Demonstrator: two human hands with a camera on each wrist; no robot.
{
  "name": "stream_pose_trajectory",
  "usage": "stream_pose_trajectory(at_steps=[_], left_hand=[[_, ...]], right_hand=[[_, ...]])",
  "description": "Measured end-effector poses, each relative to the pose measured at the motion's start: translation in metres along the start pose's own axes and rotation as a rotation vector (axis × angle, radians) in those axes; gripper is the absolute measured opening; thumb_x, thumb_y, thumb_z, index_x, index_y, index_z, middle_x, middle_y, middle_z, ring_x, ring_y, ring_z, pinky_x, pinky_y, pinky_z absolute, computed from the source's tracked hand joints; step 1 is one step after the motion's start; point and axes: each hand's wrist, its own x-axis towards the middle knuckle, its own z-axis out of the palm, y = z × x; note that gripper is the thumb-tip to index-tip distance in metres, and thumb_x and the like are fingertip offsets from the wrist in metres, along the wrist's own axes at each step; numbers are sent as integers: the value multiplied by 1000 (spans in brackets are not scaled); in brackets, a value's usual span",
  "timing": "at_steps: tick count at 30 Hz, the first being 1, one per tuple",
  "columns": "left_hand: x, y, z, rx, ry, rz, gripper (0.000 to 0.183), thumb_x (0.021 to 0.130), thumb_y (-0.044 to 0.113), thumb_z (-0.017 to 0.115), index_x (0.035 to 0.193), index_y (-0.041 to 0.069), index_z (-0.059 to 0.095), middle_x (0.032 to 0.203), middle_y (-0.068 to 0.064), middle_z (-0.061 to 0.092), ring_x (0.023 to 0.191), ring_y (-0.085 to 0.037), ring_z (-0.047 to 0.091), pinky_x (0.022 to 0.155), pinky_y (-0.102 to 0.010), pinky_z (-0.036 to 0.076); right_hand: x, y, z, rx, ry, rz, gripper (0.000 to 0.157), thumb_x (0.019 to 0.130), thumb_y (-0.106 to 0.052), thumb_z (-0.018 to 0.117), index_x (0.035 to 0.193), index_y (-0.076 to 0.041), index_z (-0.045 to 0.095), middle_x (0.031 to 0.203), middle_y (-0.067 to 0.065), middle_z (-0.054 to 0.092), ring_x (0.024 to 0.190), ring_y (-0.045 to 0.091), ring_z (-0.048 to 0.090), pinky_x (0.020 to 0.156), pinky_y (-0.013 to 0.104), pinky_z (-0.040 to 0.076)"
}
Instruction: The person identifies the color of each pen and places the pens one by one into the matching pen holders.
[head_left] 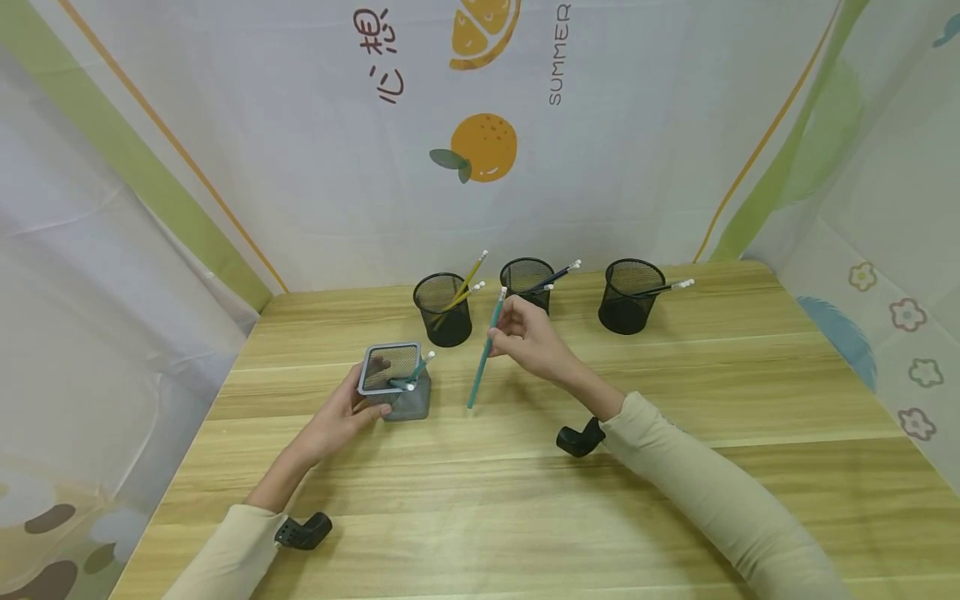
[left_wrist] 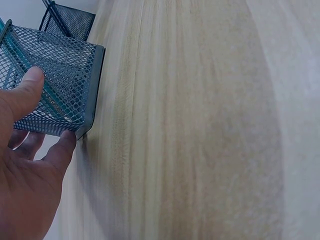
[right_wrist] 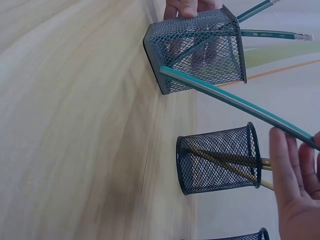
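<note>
A grey square mesh pen holder [head_left: 411, 404] stands on the wooden table, with green pencils [head_left: 420, 367] leaning inside it. My left hand [head_left: 333, 427] grips its left side; in the left wrist view the thumb lies along the mesh wall [left_wrist: 75, 60] and the other fingers are around the far side. To the right, a green pencil [head_left: 478, 379] is pinched in my right hand [head_left: 534, 342], eraser end up, lower end hanging above the table. The right wrist view has this pencil [right_wrist: 230, 100] apart from my left hand's holder, crossing in front of it.
Behind my hands stand three round black mesh pen holders: the left one [head_left: 450, 329] with yellow pencils [head_left: 472, 273], the middle one [head_left: 525, 265] with dark blue pencils [head_left: 562, 272], the right one [head_left: 626, 317] with black pencils [head_left: 667, 287]. A printed curtain [head_left: 337, 192] hangs behind the table [head_left: 480, 517].
</note>
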Motion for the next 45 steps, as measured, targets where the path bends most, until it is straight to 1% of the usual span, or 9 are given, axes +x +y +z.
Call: stream_pose_trajectory(at_steps=[1,6,10,16,27,34,38,41,45], left_hand=[[0,0,0,0,0,-2,73,96,-10,62,156,-3,22,156,-27,31,138,-48,39,112,-57,34],[0,0,0,1,0,-5,73,96,-9,63,156,-3,22,156,-27,31,137,-47,40,111,-57,35],[0,-1,0,2,-2,-3,73,97,-9,63,156,-3,22,156,-27,31,137,-47,39,111,-57,35],[0,-1,0,1,-2,-4,73,97,-8,63,157,-2,22,156,-26,31,138,-47,39,111,-56,36],[0,0,0,5,1,-5,72,97,-8,63,157,-2,22,156,-26,31,137,-46,40,111,-56,36],[0,0,0,11,0,-5,72,96,-9,63,156,-4,22,156,-28,31,138,-47,39,112,-55,35],[0,0,0,7,1,-2,72,96,-10,63,156,-4,22,156,-28,31,137,-47,39,112,-53,36],[0,0,0,8,2,-1,73,96,-10,63,156,-3,22,156,-27,31,137,-47,40,112,-51,37],[0,0,0,10,3,1,74,96,-10,63,156,-3,22,156,-27,31,137,-47,40,111,-49,39]], right_hand=[[0,0,0,4,9,-13,9,96,11,56,102,7,50,94,23,60,81,28,67,77,58,59],[1,0,1,14,45,-78,9,96,13,57,101,8,51,94,22,60,81,28,66,76,53,61],[2,-1,1,26,62,-125,8,96,13,57,100,9,51,94,22,59,80,30,66,77,55,61],[3,2,0,13,92,-171,7,97,12,57,100,8,52,92,23,59,78,37,66,76,47,62],[4,-2,1,31,121,-206,7,97,11,58,101,9,52,93,23,59,81,28,67,79,48,62],[6,-3,3,30,155,-219,8,97,13,57,102,10,52,95,24,59,82,31,66,80,49,61],[8,-5,4,27,170,-227,8,97,13,57,102,9,53,96,24,60,83,32,66,80,56,59],[9,-6,6,38,173,-237,8,97,13,57,102,10,52,96,25,60,83,38,66,80,62,57],[11,-8,9,47,182,-247,8,97,13,57,102,11,52,95,27,60,83,40,65,80,57,59]])
